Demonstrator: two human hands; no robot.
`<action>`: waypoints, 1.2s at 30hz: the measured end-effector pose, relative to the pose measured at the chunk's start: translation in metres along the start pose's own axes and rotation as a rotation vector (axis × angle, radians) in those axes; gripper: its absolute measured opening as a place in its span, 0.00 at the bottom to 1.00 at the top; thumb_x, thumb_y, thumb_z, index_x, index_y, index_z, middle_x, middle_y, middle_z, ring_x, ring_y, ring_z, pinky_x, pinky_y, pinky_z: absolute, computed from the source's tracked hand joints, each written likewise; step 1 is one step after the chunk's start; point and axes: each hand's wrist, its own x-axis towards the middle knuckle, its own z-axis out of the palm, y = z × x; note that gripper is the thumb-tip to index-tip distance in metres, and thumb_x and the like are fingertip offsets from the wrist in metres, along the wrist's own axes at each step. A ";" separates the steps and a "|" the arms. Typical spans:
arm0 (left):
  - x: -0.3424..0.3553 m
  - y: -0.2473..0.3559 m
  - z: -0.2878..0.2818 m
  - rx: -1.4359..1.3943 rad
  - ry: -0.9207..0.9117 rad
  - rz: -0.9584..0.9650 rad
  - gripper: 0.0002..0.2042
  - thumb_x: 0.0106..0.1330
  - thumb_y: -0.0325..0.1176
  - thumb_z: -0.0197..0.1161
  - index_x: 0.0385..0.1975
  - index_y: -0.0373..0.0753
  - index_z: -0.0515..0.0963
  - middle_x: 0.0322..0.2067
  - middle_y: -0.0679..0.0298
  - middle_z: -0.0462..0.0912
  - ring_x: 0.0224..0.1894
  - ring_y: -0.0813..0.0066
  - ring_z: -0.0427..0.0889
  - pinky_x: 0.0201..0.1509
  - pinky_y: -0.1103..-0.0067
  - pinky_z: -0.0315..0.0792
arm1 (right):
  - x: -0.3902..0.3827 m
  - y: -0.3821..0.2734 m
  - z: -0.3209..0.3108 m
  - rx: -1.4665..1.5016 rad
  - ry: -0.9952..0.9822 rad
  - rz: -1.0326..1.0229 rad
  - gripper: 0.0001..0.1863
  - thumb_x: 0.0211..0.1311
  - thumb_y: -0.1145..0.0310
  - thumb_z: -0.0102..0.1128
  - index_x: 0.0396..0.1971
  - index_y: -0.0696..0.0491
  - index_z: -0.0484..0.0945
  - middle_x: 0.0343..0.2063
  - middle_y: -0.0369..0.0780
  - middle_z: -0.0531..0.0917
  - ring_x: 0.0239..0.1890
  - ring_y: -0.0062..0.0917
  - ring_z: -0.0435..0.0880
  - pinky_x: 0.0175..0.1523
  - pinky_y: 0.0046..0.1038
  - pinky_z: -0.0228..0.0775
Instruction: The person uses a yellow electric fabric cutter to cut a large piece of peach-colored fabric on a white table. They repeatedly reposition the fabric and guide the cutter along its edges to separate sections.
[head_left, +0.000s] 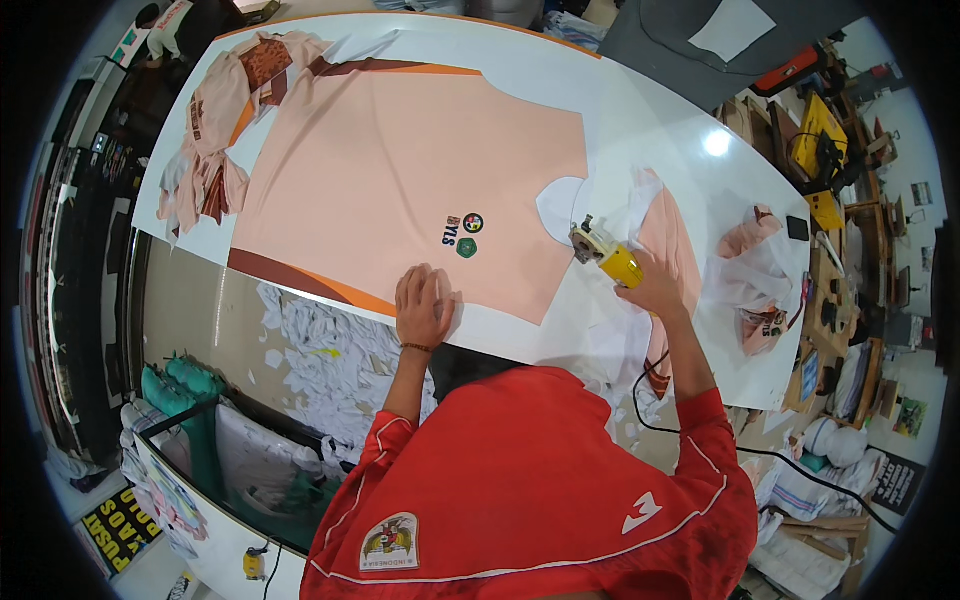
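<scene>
A peach shirt panel (400,170) with dark red and orange side bands lies spread on the white table (700,130). Small printed emblems mark its chest. My left hand (424,308) rests with fingers stretched on the panel's near edge. My right hand (655,287) is wrapped round the yellow body of an electric fabric cutter (618,262). The cutter's metal head stands at the panel's neckline, beside a curved white piece (562,208) in the neck opening. Whether its blade touches cloth is hidden.
Peach offcuts (668,225) lie right of the cutter, with a crumpled peach and white bundle (752,270) and a phone (797,228) further right. More peach cloth (215,130) is heaped far left. The cutter's black cord (760,452) trails rightward; white scraps (330,345) litter the floor.
</scene>
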 end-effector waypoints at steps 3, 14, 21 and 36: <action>-0.001 -0.003 0.002 -0.002 0.005 -0.003 0.26 0.66 0.39 0.72 0.62 0.34 0.78 0.66 0.49 0.76 0.71 0.44 0.71 0.75 0.54 0.66 | 0.012 0.006 -0.012 -0.128 -0.107 0.047 0.37 0.49 0.50 0.77 0.60 0.47 0.78 0.50 0.45 0.86 0.53 0.46 0.86 0.56 0.46 0.78; 0.000 -0.004 0.002 0.006 0.008 0.005 0.27 0.63 0.39 0.74 0.61 0.34 0.79 0.65 0.48 0.77 0.70 0.44 0.71 0.74 0.54 0.67 | 0.039 0.013 -0.023 -0.163 -0.247 -0.006 0.35 0.48 0.51 0.76 0.59 0.43 0.78 0.43 0.43 0.88 0.48 0.45 0.88 0.51 0.48 0.79; 0.000 -0.003 0.002 -0.005 0.012 -0.008 0.27 0.62 0.39 0.74 0.61 0.36 0.79 0.65 0.48 0.76 0.70 0.44 0.71 0.74 0.54 0.68 | 0.040 -0.013 -0.033 -0.182 -0.264 0.023 0.36 0.49 0.49 0.75 0.61 0.40 0.78 0.42 0.44 0.89 0.45 0.45 0.89 0.48 0.49 0.80; -0.004 -0.007 0.006 -0.020 -0.010 -0.045 0.27 0.62 0.41 0.73 0.61 0.38 0.79 0.66 0.49 0.74 0.72 0.45 0.70 0.75 0.55 0.65 | 0.041 -0.047 -0.019 -0.181 -0.228 0.050 0.41 0.51 0.48 0.72 0.67 0.45 0.75 0.36 0.48 0.90 0.40 0.45 0.90 0.46 0.44 0.82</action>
